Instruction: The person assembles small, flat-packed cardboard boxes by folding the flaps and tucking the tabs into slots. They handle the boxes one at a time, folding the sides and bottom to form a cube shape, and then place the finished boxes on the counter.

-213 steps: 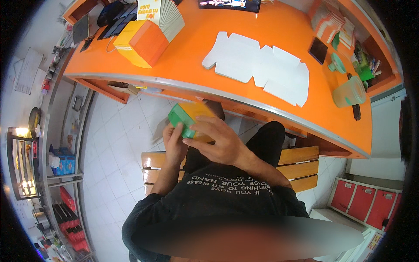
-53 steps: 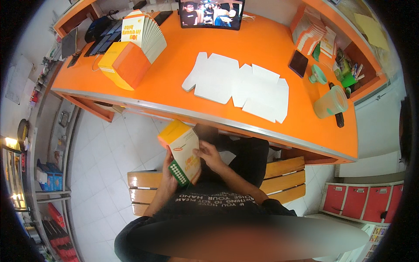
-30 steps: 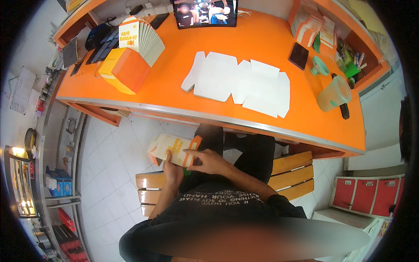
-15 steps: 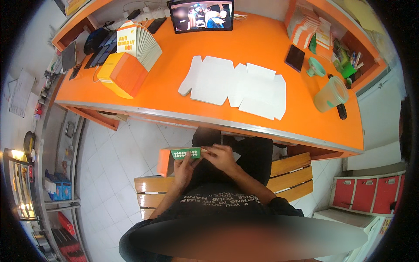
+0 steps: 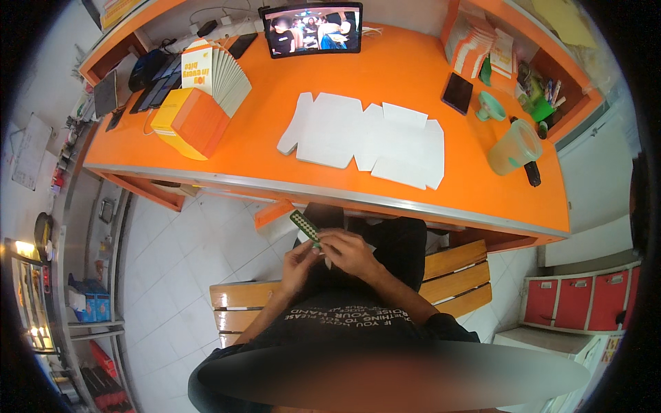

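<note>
Now, in the head view, the carton (image 5: pixel 304 226) was held low over the lap, just before the edge of the tabletop (image 5: pixel 258 144). It had been turned since the previous instant: its green patterned panel (image 5: pixel 299 220), formerly level, was slanted up and leftward, and its orange flap (image 5: pixel 273 215) was pointed toward the edge. By this, the panel's near end seemed to be exposed to both hands for finger work. That end was pinched narrowly by the left hand (image 5: pixel 297 267); the right hand (image 5: pixel 350 251) was bunched against it, its exact grip hidden. Well apart, white card blanks (image 5: pixel 330 131), fanned sleeves (image 5: pixel 231 81) and a translucent tub (image 5: pixel 515 151) were seen. The contact was blocked by the fingers.
</note>
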The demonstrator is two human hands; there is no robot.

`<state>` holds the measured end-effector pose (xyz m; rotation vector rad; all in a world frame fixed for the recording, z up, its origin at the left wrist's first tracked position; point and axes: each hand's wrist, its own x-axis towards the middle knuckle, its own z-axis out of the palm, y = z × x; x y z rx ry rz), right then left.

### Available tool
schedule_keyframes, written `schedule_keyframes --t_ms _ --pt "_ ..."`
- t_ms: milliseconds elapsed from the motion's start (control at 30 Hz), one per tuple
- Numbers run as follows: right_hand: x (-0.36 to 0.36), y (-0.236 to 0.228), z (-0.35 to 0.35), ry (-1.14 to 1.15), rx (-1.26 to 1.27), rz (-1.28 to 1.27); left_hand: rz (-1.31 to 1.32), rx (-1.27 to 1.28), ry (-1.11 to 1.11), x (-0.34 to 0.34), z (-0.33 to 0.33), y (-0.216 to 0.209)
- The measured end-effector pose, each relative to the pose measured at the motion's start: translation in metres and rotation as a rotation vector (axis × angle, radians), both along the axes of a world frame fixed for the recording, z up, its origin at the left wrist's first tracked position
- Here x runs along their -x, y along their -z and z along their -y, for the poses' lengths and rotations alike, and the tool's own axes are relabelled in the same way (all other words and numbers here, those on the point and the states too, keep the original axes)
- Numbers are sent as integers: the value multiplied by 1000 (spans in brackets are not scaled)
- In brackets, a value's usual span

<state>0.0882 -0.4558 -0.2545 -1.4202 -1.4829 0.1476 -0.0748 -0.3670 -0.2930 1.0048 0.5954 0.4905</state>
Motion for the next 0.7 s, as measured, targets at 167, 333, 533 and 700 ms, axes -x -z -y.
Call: schedule_keyframes --t_ms 167,333,533,700 --pt "8 -7 -1 54 47 83 10 3 19 0 8 5" --pt "14 -4 1 60 159 -232 97 176 -53 -3 11 3" --pt "10 -6 7 -19 245 -325 236 285 -94 -2 14 23" --pt "2 3 4 -58 247 -208 264 373 -53 -3 14 27"
